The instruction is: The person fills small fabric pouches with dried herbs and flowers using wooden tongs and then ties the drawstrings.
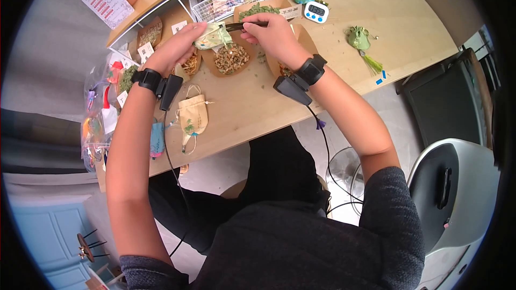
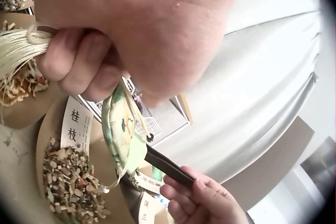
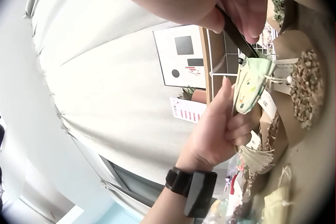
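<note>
My left hand (image 1: 180, 47) grips a small pale green cloth sachet (image 1: 214, 37) with a leafy print and drawstrings. A cream tassel (image 2: 18, 50) hangs out beside the curled fingers in the left wrist view. My right hand (image 1: 277, 36) pinches a dark, narrow, flat-sided tool (image 2: 170, 167) between thumb and fingers. The tool's far end is hidden in the mouth of the sachet. Both hands are above a brown paper tray (image 1: 219, 70) of chopped dried twigs (image 1: 232, 58), which has a white label (image 2: 76, 124) in the left wrist view.
Other paper trays of herbs (image 1: 259, 9) surround it. A beige drawstring pouch (image 1: 193, 114) lies near the table's front edge. To the right are a white timer (image 1: 316, 12) and a green sachet (image 1: 358, 38). A white wire basket (image 1: 228, 1) stands behind, and a plastic bag (image 1: 94, 123) at left.
</note>
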`<state>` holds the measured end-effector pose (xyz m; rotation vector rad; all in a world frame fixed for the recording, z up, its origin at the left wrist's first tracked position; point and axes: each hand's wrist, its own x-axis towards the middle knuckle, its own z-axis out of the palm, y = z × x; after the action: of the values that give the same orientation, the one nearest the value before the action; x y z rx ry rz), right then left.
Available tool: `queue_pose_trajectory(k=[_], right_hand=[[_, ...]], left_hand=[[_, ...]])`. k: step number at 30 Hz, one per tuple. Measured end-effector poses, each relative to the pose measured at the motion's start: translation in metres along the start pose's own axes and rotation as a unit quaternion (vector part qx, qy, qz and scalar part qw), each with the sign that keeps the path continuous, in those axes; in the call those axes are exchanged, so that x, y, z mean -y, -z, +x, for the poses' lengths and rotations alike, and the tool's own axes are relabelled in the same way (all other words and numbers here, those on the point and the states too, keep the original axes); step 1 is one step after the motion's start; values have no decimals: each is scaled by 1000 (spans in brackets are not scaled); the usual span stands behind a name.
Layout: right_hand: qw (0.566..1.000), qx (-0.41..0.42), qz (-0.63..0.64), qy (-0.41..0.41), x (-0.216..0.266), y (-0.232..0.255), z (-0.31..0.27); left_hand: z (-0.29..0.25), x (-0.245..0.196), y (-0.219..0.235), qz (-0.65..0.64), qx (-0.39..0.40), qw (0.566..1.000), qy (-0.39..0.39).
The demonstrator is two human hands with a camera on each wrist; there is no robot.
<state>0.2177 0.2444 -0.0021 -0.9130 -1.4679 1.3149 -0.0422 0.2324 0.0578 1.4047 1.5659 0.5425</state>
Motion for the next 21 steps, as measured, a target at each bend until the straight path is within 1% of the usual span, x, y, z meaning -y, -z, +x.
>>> queue_pose_trajectory(k=[1,2,4,8,11,14,17,20,21], right_hand=[[1000,2,18,-16,0,0,1],[999,5,36,-31,0,0,1],[997,2,68,-40,1,-1,-2],[994,15,95,-54,6,-4,-6],[993,30,106,-49,8,-6,-9],[994,60,83,-42,15,-7,-14],[995,45,65,-59,16,-4,-14],[997,30,40,-61,20,-1,-16],[997,34,40,-54,19,-2,-14]], left_hand=[[-8,-6,0,24,17,999,13],[-5,2,-1,89,0,995,-36],[-1,16,-5,216,-35,967,-133],[-1,16,-4,238,-8,963,-126],[1,14,-5,302,-42,945,-120],[3,15,-7,338,-90,924,-155],[-3,7,-7,374,-100,915,-114],[-1,12,0,362,-89,921,-117],[0,15,1,358,-93,920,-130]])
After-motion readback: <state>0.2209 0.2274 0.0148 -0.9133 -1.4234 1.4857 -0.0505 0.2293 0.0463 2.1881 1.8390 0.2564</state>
